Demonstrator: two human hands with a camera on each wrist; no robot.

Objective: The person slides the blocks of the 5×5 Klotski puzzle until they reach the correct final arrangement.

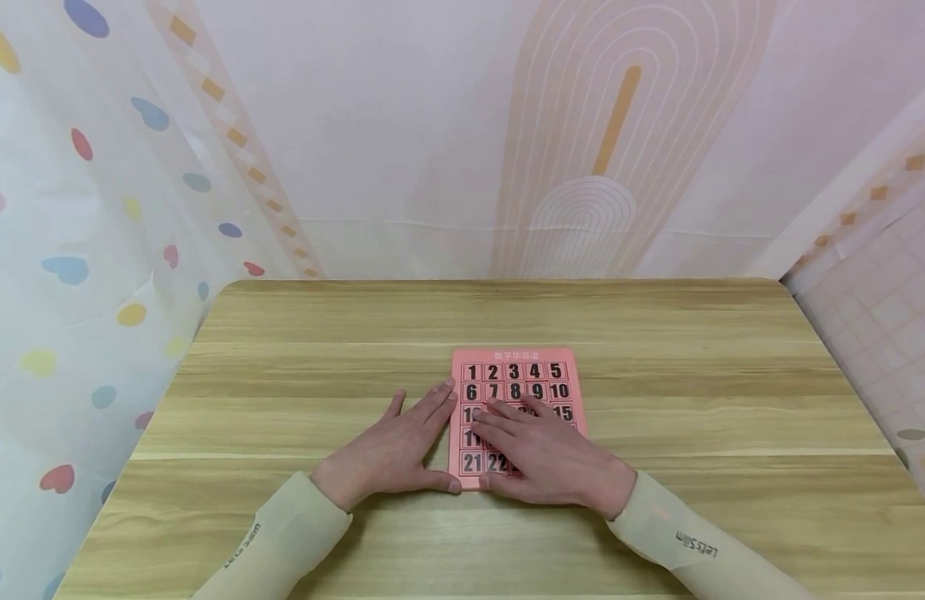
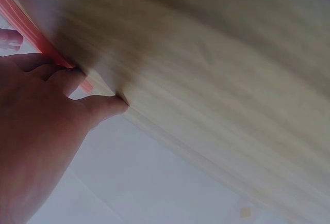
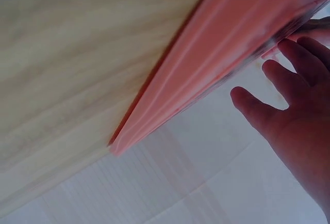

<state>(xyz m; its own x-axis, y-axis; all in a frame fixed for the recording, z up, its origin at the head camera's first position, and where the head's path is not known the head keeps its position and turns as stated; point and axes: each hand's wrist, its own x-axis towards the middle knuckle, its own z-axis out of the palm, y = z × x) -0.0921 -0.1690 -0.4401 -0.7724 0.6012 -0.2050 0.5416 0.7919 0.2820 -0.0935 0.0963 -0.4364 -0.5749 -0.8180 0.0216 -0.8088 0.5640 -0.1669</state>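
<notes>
A pink sliding number puzzle lies flat on the wooden table, its tiles marked with black numbers. The top two rows read 1 to 10; 15 shows at the right of the third row, and 21 and 22 in the bottom row. My left hand lies along the puzzle's left edge, fingers extended and thumb by the lower left corner. Over the lower tiles spreads my right hand, hiding several of them. In the right wrist view, some of its fingers are raised off the puzzle's surface.
The wooden table has rounded far corners. Behind it hangs a pale patterned curtain, with a dotted one on the left and a grid-patterned one on the right.
</notes>
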